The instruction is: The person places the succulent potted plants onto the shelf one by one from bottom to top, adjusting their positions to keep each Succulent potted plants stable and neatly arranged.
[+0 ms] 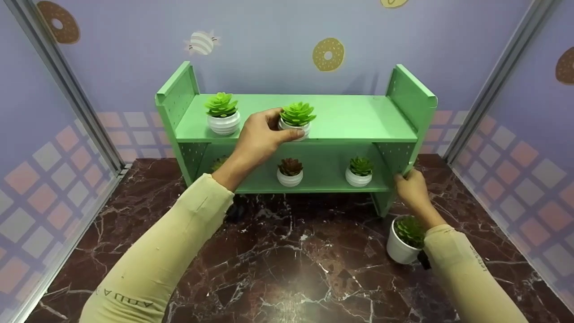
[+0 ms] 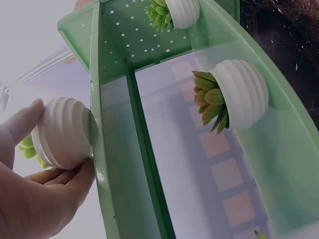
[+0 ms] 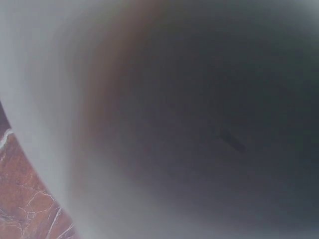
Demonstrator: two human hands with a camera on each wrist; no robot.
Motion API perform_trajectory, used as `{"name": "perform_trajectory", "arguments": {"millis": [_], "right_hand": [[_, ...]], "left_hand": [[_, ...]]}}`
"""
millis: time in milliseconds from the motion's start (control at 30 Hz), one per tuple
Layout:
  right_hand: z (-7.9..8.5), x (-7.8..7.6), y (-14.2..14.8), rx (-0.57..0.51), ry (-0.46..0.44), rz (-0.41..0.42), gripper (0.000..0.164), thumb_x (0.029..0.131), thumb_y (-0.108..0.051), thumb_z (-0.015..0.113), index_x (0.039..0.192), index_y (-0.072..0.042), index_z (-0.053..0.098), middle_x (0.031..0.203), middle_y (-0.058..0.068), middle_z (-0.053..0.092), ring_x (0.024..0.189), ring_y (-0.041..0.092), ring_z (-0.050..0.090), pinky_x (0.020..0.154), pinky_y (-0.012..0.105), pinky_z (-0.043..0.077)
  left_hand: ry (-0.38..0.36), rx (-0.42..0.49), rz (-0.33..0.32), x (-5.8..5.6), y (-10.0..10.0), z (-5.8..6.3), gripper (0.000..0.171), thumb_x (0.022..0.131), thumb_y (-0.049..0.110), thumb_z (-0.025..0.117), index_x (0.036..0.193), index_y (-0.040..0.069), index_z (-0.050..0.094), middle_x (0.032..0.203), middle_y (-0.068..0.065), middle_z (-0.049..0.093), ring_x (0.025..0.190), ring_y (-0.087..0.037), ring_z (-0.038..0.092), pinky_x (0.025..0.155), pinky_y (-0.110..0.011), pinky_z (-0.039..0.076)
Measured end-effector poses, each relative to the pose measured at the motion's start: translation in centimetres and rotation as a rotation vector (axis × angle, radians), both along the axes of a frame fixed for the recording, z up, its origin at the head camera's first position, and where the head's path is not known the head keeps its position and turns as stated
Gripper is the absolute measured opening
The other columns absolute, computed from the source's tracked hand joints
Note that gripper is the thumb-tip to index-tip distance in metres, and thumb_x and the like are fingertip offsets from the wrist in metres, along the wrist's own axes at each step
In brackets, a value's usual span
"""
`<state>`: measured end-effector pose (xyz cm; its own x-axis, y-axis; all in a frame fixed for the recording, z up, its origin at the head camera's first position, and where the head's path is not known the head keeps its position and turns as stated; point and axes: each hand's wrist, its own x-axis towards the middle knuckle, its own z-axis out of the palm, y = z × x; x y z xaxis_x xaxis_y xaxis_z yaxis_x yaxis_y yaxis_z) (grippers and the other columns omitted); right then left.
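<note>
My left hand (image 1: 262, 134) grips a bright green succulent in a white ribbed pot (image 1: 297, 120), thumb in front and fingers behind. In the left wrist view that white pot (image 2: 64, 133) is against the top board's front edge. The right hand (image 1: 411, 186) holds the lower right side panel of the green shelf (image 1: 287, 140); its outer fingers are partly hidden. Left of my left hand, another bright green succulent (image 1: 223, 114) stands on the top board. A blurred pale shape (image 3: 45, 99) fills most of the right wrist view.
On the lower board are a reddish-brown succulent (image 1: 290, 172), a dark green one (image 1: 359, 171), and a third (image 1: 219, 162) partly behind my left wrist. A larger white-potted plant (image 1: 402, 246) stands on the dark marbled table (image 1: 287, 269) beside my right forearm. Patterned walls surround the table.
</note>
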<state>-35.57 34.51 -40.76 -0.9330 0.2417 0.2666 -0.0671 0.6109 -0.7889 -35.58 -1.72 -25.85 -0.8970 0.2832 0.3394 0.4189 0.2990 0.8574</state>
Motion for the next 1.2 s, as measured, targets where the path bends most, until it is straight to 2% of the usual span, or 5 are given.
{"name": "perform_trajectory", "arguments": {"millis": [167, 367, 633, 900, 1200], "right_hand": [[0.0, -0.1, 0.0, 0.02, -0.004, -0.005, 0.027, 0.097, -0.004, 0.042, 0.109, 0.016, 0.056, 0.093, 0.021, 0.057, 0.082, 0.031, 0.053, 0.067, 0.036, 0.044], [0.0, -0.2, 0.0, 0.029, 0.02, -0.003, 0.025, 0.096, -0.003, 0.042, 0.104, 0.014, 0.057, 0.089, 0.02, 0.056, 0.078, 0.031, 0.052, 0.065, 0.035, 0.043], [0.0, -0.2, 0.0, 0.025, 0.024, -0.014, 0.02, 0.095, -0.004, 0.043, 0.097, 0.01, 0.057, 0.082, 0.016, 0.055, 0.073, 0.028, 0.052, 0.06, 0.031, 0.043], [-0.1, -0.2, 0.0, 0.02, 0.019, -0.003, 0.018, 0.095, -0.004, 0.043, 0.095, 0.008, 0.056, 0.078, 0.013, 0.053, 0.066, 0.024, 0.051, 0.055, 0.03, 0.042], [0.1, 0.0, 0.0, 0.024, 0.001, -0.025, 0.024, 0.097, -0.006, 0.045, 0.102, 0.013, 0.058, 0.087, 0.017, 0.057, 0.077, 0.029, 0.054, 0.064, 0.034, 0.044]], "left_hand": [[-0.034, -0.021, 0.016, -0.5, 0.1, 0.3, 0.057, 0.083, 0.03, 0.081, 0.134, 0.011, 0.061, 0.107, 0.0, 0.067, 0.093, -0.015, 0.061, 0.078, -0.03, 0.049], [-0.08, 0.026, 0.002, -1.1, 0.0, 0.5, 0.071, 0.082, 0.028, 0.083, 0.141, 0.004, 0.052, 0.12, -0.002, 0.064, 0.104, -0.014, 0.059, 0.087, -0.029, 0.049], [-0.117, 0.068, -0.039, -1.4, 0.5, 0.7, 0.061, 0.083, 0.025, 0.082, 0.136, 0.007, 0.058, 0.116, -0.001, 0.066, 0.101, -0.014, 0.061, 0.085, -0.029, 0.05], [-0.134, 0.034, -0.004, -1.7, 0.6, 0.8, 0.07, 0.084, 0.028, 0.081, 0.143, 0.005, 0.051, 0.122, -0.002, 0.063, 0.105, -0.012, 0.059, 0.088, -0.029, 0.049], [-0.132, 0.0, 0.047, -1.5, 0.4, 0.6, 0.085, 0.081, 0.038, 0.082, 0.149, 0.008, 0.041, 0.138, -0.004, 0.053, 0.12, -0.014, 0.051, 0.093, -0.028, 0.046]]}}
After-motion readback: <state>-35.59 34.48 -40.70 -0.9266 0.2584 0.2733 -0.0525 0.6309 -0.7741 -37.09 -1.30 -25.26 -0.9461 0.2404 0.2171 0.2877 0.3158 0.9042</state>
